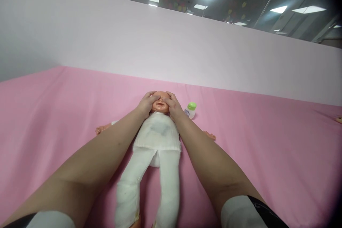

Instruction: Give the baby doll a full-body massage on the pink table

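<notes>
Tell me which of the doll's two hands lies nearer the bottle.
The doll hand past the person's right forearm, on the same side as the bottle; the other doll hand lies past the left forearm.

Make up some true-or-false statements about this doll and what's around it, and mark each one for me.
1. The left hand and right hand both touch the head of the doll. True.
2. The doll lies face down. False: it lies face up.
3. The bottle is nearer the right hand than the left. True.
4. Its cap is red. False: it is green.
5. The doll lies on a pink cloth. True.
6. The doll's clothes are black. False: they are white.
</notes>
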Demonstrator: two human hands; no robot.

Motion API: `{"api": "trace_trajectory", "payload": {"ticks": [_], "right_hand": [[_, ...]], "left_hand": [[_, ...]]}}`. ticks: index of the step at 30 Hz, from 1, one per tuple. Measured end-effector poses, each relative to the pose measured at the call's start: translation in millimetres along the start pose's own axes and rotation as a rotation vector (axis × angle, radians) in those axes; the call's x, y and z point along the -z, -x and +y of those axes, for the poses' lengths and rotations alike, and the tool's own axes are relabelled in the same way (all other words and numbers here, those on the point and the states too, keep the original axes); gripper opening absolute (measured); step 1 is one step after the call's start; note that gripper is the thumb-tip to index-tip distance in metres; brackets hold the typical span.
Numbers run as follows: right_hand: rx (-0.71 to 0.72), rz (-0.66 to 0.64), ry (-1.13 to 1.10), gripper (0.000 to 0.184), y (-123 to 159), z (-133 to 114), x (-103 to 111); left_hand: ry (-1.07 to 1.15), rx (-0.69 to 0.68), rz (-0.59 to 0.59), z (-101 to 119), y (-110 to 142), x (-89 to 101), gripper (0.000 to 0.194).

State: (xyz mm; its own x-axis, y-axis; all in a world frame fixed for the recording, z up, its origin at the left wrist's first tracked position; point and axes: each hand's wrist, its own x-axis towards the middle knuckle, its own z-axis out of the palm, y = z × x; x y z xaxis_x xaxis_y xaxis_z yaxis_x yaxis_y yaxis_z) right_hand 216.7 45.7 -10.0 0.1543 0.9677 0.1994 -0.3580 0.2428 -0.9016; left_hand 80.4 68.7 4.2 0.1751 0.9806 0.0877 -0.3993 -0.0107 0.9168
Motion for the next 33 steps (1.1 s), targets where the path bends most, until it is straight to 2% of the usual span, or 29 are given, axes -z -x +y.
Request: {"api": "trace_trajectory", "payload": {"ticks": [15, 26, 30, 33], "right_hand": [[0.004, 0.054, 0.067, 0.059, -3.4, 1.5, 1.5], [-0.027, 0.015, -0.05, 0.052, -5.7, 2.4, 5.4], [-0.064, 0.01, -0.102, 0.057, -2.2, 0.7, 6.1], [-0.047, -0.009, -0.082, 0.059, 1.9, -2.6, 4.6]], "left_hand": [[-0.026, -0.004, -0.001, -3.6, -4.3, -0.1, 0.052], [0.002, -0.008, 0.037, -5.4, -9.7, -1.0, 0.036], [-0.002, -0.005, 0.05, -6.0, -8.3, -0.6, 0.04], [-0.022, -0.014, 0.014, -4.4, -4.6, -0.6, 0.047]]}}
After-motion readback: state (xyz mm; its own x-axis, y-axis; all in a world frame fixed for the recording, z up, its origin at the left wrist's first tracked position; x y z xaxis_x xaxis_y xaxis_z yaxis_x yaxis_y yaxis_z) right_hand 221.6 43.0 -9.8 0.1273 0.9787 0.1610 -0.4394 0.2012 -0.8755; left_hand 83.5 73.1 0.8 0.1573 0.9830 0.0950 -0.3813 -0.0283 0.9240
